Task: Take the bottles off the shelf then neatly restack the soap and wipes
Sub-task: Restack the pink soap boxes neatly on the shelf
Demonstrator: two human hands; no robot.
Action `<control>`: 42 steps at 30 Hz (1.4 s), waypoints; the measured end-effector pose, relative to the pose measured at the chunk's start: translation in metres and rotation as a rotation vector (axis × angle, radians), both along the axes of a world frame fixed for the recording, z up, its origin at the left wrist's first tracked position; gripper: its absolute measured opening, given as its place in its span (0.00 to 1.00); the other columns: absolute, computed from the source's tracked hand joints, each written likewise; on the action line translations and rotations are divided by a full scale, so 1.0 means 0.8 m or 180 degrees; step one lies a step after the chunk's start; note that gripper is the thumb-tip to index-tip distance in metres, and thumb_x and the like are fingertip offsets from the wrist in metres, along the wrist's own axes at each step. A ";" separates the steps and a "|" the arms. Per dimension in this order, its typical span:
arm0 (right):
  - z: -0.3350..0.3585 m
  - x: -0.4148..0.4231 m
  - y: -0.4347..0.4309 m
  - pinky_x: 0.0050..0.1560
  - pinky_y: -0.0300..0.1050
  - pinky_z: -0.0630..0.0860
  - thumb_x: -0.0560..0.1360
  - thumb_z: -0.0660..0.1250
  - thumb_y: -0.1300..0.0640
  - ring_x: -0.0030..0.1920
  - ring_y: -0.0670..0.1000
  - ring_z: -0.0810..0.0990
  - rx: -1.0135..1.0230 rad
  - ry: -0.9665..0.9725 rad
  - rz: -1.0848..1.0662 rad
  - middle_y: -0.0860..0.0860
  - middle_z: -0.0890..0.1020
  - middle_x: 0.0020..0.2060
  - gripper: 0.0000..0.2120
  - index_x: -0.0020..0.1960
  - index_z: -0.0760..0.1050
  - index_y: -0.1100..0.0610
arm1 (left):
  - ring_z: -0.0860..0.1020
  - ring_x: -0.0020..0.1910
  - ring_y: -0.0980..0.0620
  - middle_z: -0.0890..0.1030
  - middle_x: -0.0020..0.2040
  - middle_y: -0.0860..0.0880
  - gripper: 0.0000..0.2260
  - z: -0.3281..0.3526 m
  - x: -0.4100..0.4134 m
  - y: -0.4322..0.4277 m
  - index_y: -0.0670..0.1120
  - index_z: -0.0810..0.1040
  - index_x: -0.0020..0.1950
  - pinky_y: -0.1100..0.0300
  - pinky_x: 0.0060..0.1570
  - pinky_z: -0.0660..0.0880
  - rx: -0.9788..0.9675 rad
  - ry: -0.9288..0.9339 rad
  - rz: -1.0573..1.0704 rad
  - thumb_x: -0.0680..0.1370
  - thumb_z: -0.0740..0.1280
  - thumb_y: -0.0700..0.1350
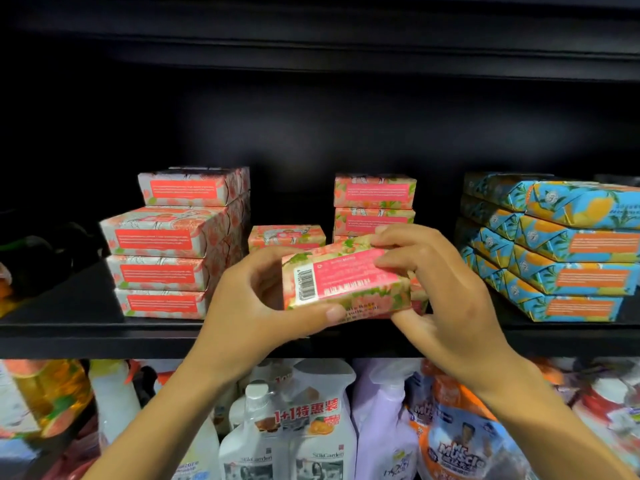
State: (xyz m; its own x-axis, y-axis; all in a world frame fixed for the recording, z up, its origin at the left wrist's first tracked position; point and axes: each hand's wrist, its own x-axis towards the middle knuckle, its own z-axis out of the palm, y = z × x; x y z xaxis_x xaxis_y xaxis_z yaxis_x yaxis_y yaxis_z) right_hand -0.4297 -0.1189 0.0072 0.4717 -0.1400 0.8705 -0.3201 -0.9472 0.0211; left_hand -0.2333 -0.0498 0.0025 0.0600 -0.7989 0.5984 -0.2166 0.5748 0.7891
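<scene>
At shelf (pixel 86 327) front edge: pink soap box (pixel 346 278) held in both hands, in front of stacks. Left hand (pixel 256 299) pinches barcode end, thumb under; right hand (pixel 446 292) grips other end, fingers curled over top. Likely squaring for placement. Glossy paper wrap, rectangular, folded ends. Pink stacks (pixel 166 244) uneven.

Left hand (pixel 258 294), right hand (pixel 450 289), fingers (pixel 403 237) curled.

Both hands grip one pink soap box (pixel 346 278) above the black shelf (pixel 86 336): left hand (pixel 252 299) at its barcode end, right hand (pixel 440 289) opposite.
</scene>
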 end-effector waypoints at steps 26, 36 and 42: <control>-0.023 0.036 0.006 0.56 0.37 0.73 0.71 0.65 0.63 0.59 0.47 0.73 0.0093 -0.0535 0.0143 0.50 0.72 0.55 0.12 0.52 0.68 0.57 | 0.83 0.46 0.57 0.85 0.47 0.55 0.26 0.000 0.012 0.010 0.50 0.79 0.52 0.67 0.40 0.77 0.0127 0.0009 0.0171 0.56 0.80 0.43; -0.059 0.029 0.018 0.55 0.35 0.70 0.73 0.65 0.50 0.55 0.45 0.74 0.0513 -0.0220 -0.0271 0.47 0.76 0.52 0.13 0.56 0.71 0.53 | 0.81 0.48 0.60 0.83 0.48 0.55 0.23 0.004 0.005 -0.018 0.49 0.76 0.55 0.65 0.46 0.77 -0.0407 0.0447 0.1487 0.63 0.77 0.52; -0.094 0.034 0.006 0.50 0.40 0.69 0.74 0.59 0.51 0.49 0.47 0.73 0.0004 0.0263 -0.0988 0.50 0.80 0.48 0.14 0.56 0.75 0.56 | 0.78 0.52 0.58 0.78 0.55 0.51 0.24 0.000 -0.006 -0.049 0.46 0.71 0.60 0.64 0.49 0.77 -0.0552 0.0585 0.1942 0.69 0.76 0.50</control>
